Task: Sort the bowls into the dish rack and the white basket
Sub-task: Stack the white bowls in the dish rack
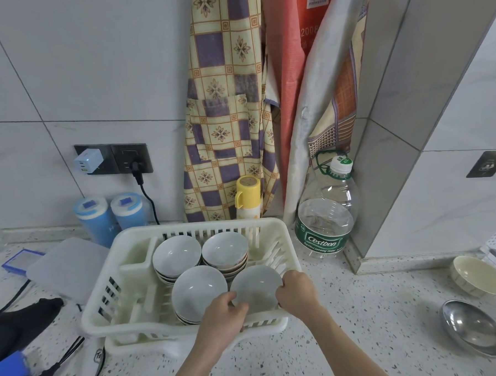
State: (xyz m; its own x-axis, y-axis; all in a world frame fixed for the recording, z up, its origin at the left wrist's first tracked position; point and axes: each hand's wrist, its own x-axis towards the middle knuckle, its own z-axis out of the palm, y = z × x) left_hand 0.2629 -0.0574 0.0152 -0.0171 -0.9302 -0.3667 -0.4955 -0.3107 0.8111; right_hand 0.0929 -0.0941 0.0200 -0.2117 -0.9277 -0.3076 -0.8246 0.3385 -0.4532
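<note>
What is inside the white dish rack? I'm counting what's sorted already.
The white dish rack holds four groups of bowls: three stacks and a front-right bowl gripped by both hands. The lower bowls are covered, so no exact count.

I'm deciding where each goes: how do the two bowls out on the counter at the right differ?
The cream bowl looks ceramic or plastic with a matte, pale interior; the steel bowl is shiny, mirror-like metal. The cream bowl lies farther back, near the wall; the steel bowl is nearer and looks wider and shallower. Both sit open side up, empty, outside the rack.

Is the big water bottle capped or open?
Capped: the water bottle stands upright by the wall with its white cap on.
</note>
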